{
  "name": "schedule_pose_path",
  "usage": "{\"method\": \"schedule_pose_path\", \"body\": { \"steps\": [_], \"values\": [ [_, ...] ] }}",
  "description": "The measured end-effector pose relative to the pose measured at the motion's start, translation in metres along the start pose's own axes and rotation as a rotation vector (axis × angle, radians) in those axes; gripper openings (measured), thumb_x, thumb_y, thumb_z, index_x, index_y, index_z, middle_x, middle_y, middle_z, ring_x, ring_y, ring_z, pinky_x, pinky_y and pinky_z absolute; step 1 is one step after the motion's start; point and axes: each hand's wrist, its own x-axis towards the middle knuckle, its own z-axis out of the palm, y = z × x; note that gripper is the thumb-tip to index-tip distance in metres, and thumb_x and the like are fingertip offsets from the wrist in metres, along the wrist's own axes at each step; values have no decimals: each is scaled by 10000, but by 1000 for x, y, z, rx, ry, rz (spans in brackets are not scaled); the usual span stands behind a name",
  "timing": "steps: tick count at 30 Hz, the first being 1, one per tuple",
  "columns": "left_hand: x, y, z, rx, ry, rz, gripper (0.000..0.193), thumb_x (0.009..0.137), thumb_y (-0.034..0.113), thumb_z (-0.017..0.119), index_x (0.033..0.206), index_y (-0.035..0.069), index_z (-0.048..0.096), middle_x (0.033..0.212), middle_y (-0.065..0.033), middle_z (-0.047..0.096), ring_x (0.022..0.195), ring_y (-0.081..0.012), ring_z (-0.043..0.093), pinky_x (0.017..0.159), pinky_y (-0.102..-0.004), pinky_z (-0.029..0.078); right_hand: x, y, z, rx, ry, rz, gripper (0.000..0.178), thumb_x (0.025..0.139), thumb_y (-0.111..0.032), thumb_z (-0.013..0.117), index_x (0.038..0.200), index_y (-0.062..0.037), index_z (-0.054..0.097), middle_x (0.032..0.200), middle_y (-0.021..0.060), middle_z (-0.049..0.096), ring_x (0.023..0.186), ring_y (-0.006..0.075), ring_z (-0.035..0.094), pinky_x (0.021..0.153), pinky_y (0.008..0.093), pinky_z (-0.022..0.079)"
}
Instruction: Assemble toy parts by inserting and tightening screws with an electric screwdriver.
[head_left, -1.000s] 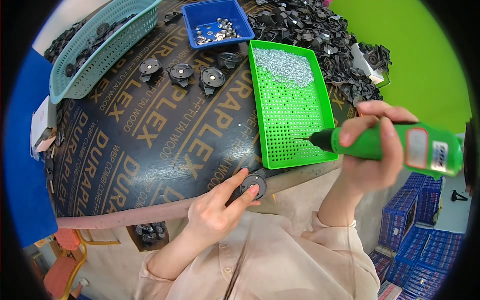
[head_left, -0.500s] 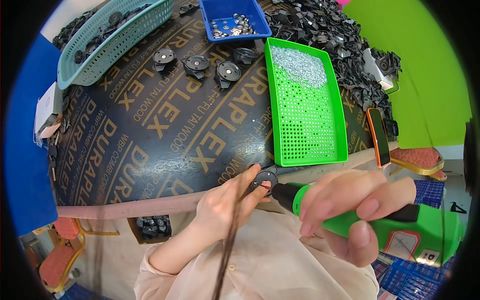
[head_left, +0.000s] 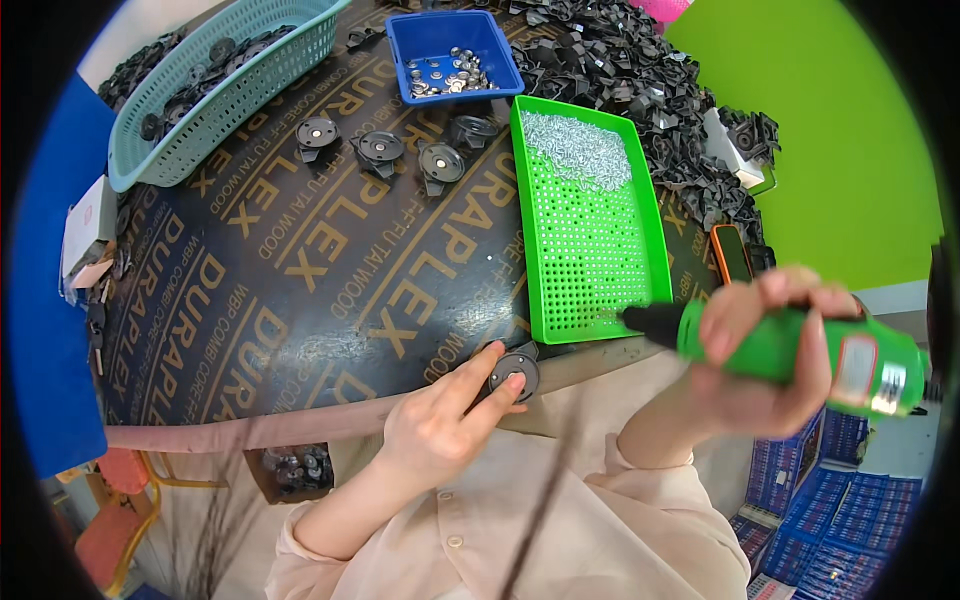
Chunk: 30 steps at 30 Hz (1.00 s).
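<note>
- Black round part [head_left: 525, 372] at the bench's near edge, at the left hand's fingertips, just beside the tray's near left corner; disc face up, hub partly under a fingertip.
- Left hand [head_left: 440, 420]: gripping that part, one finger along its left side, thumb pressed on its middle.
- Right hand [head_left: 765, 380]: fingers wrapped round a green power screwdriver [head_left: 770, 345], slightly blurred; black nose points left, bit over the tray's near right corner. Can't tell if the bit touches anything.
- Green perforated tray [head_left: 527, 230], just beyond both hands, between them; heap of small silver screws [head_left: 575, 145] at its far end, many holes nearer the hands filled, lower-left ones dark.
- Bench [head_left: 390, 240]: dark, printed board under all this, pinkish front edge.
- Four black round parts [head_left: 440, 165] in a loose row, well beyond the left hand.
- Blue bin [head_left: 462, 30], farther out than the row; round metal pieces [head_left: 465, 75] inside.
- Teal basket [head_left: 240, 100], far left of the left hand, black parts inside.
- Big pile of black pieces [head_left: 610, 80], beyond the right hand, behind the tray.
- Orange-cased phone [head_left: 733, 254], just beyond the right hand.
</note>
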Motion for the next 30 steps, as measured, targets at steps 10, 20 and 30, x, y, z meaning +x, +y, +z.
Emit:
{"method": "schedule_pose_path", "body": {
  "steps": [10,20,30],
  "values": [
    [5,1,3,-14,37,1,177,698,162,773,809,44,703,1001,-142,659,702,-170,672,522,-243,531,23,48,-10,-322,171,24,131,825,-16,523,908,79,488,803,261,617,435,230,574,527,334,503],
    [4,-1,2,-46,19,5,255,693,145,770,919,59,690,1028,-161,652,725,-186,677,544,-243,536,22,51,-9,-303,114,77,120,825,-12,523,911,66,492,775,224,628,418,210,565,512,317,489],
    [-1,-2,3,-42,16,-22,376,686,134,774,1038,50,670,1059,-155,646,730,-195,676,570,-251,541,22,52,-1,-387,97,28,151,828,-3,518,954,78,498,701,196,622,447,215,581,556,304,485]
  ]
}}
